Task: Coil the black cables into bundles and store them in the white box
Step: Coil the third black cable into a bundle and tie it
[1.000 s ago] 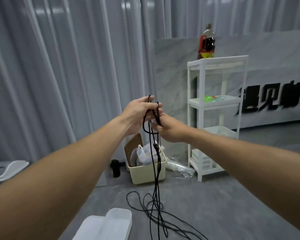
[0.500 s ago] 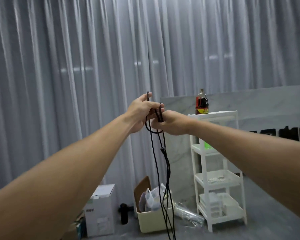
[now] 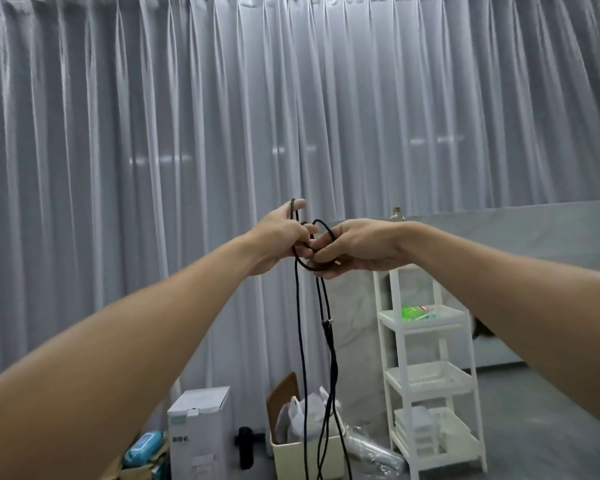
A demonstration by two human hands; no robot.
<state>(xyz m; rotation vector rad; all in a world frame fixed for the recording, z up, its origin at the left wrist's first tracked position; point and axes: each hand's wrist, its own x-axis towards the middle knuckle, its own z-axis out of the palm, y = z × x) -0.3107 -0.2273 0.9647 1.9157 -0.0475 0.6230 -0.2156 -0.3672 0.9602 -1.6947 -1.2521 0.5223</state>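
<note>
Room: grey curtain [image 3: 153,168] behind, white shelf [image 3: 426,375] right.
L hand [image 3: 278,237]: grips cable [image 3: 300,323] end.
R hand [image 3: 357,247]: pinches first loop.
Cable: mostly hanging loose.
Progress: early; coiling, boxing left.

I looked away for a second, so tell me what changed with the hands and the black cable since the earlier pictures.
The view tilted up, so the floor tangle dropped out of sight. The right hand slid slightly right, drawing a small loop of the thin black cable out from the left hand. Both hands still grip the cable, strands hanging below.
</note>
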